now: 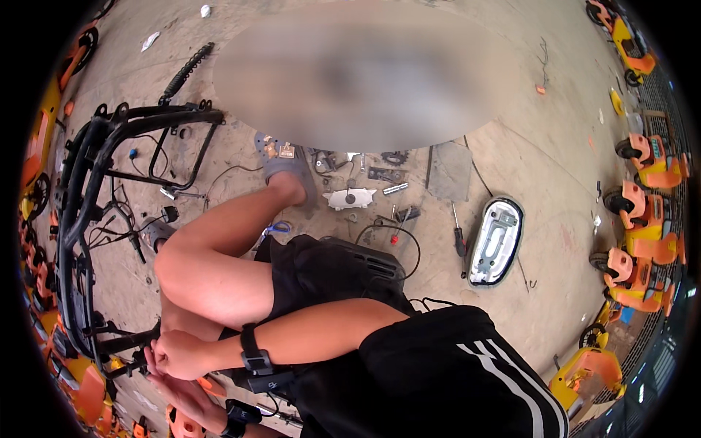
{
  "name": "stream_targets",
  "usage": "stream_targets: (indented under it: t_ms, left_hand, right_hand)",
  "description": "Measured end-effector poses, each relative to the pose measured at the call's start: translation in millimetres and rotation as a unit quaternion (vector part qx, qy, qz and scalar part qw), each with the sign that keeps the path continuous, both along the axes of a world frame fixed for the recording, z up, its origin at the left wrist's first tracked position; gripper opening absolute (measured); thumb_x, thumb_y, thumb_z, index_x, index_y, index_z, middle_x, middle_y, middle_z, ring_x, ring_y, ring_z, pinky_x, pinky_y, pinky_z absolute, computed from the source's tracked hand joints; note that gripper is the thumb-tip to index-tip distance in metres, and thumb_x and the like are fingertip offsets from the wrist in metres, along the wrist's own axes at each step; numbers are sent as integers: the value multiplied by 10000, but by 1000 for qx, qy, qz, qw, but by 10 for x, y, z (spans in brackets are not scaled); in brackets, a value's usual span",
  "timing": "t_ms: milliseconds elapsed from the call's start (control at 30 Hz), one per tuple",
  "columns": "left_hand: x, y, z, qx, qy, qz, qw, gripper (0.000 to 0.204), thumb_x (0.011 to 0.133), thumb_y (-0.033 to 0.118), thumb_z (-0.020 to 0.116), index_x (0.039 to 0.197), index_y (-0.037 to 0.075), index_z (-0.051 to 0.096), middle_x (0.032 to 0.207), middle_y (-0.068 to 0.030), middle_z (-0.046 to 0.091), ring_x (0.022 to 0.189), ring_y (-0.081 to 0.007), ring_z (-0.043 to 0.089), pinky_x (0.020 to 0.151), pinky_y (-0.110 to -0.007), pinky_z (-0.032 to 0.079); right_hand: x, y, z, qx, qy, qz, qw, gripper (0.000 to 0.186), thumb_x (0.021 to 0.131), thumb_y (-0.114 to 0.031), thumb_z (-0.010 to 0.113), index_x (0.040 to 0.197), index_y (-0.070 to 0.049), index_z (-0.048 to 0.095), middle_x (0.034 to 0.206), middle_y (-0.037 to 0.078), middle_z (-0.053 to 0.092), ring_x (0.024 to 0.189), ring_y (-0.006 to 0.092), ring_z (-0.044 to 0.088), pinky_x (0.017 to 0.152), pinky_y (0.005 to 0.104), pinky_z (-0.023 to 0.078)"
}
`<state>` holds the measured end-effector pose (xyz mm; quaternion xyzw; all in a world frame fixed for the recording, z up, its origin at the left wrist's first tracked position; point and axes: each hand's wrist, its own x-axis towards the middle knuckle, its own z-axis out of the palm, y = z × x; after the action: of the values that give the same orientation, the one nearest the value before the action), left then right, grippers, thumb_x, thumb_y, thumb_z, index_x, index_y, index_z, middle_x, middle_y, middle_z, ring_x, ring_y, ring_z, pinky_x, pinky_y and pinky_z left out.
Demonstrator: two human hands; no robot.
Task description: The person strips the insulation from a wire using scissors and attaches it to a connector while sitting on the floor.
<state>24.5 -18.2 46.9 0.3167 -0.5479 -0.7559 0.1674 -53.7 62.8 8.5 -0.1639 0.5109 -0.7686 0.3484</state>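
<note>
Black frame [73, 233] at the far left, upper end toward the back, lower bar reaching to the hands. Right hand [180, 355] just beside the end of that bar, fingers curled in tight; cannot tell whether clamped on a small part or only together. Left hand [184, 398] close below the right, fingers stretched toward the frame, partly overlapped; cannot tell whether apart from the frame or touching. Most of the frame well beyond the grip, running up and away from it.

Strap [252, 350] around the right wrist, dark device [239, 416] on the left. Loose cables [120, 215] inside the frame's bend; black spring [188, 73] slanting up from its top.

Farther right, past the bent knee, blue-handled tool [278, 227] on concrete floor [551, 197]. Beyond the grey clog [285, 151], white plate [350, 198] near a silver tube [396, 188]. Then screwdriver [458, 237], pointing up, just beside an oval housing [496, 241], pale inside, dark-rimmed. Along the right edge, orange and yellow scooters [642, 281] in a row.
</note>
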Motion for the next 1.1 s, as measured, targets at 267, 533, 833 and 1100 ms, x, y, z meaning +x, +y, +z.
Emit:
stream_targets:
  t_ms: [267, 533, 833, 1100]
  left_hand:
    - [-17, -82, -33, -52, 18, -71, 996, 437, 1012, 283, 384, 1248, -78, 449, 1309, -172, 458, 1194, -211, 455, 1040, -349, 334]
    - [-228, 140, 25, 152, 170, 2, 974, 257, 975, 255, 492, 1071, 32, 576, 825, -6, 603, 779, -132, 514, 724, -264, 436]
    - [-4, 27, -140, 197, 129, 87, 968, 257, 988, 229, 472, 1112, 11, 529, 617, 33, 366, 536, -62, 331, 533, -200, 314]
    - [75, 253, 37, 116, 43, 106, 987, 273, 987, 317, 460, 1140, 94, 495, 572, 66, 293, 414, -4, 224, 371, -156, 209]
  right_hand:
    - [1, 33, -7, 14, 7, -30, 999, 151, 755, -140, 597, 690, -21, 663, 695, 149, 637, 681, 292, 626, 596, 402, 461]
    - [-429, 1217, 378, 3, 166, 21, 986, 143, 772, -143, 621, 747, -13, 674, 727, 164, 657, 641, 297, 631, 605, 398, 473]
    - [-650, 4402, -1438, 333, -249, -403, 816, 168, 878, -213, 580, 904, -59, 641, 743, 31, 601, 561, 119, 562, 523, 256, 477]
    - [635, 4701, -3613, 631, -127, -269, 716, 417, 707, -417, 699, 813, -13, 699, 831, 222, 663, 832, 384, 641, 719, 448, 509]
